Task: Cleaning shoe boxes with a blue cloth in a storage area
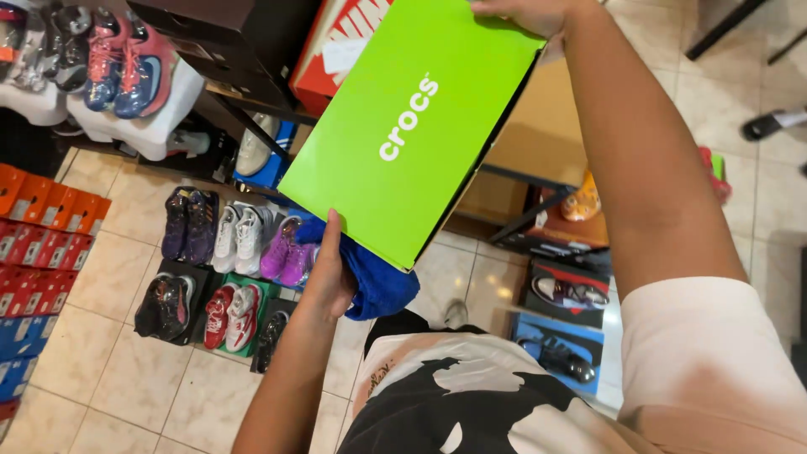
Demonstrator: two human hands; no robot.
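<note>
Hands on the box, both of them: the left hand grips the lower corner of a bright green shoebox at centre frame, with a blue cloth bunched between palm and cardboard, while the right hand clamps the far top edge, mostly cut off at the upper border. So the box hangs tilted in mid-air between two widely spread hands, lid facing the camera, above the tiled floor. By the look of it, this is a wipe-down of the box in progress, the cloth working under the near corner; a steady hold from the right hand and a sweep of the cloth across the lid would seem to be what the moment calls for. In the lower left, pairs of sneakers sit on display boxes, with orange and red boxes stacked at the left edge and more shoes on a white shelf in the upper left. Behind the green box a red box peeks out. The right fingers are out of view, and whether the box holds anything cannot be told.
</note>
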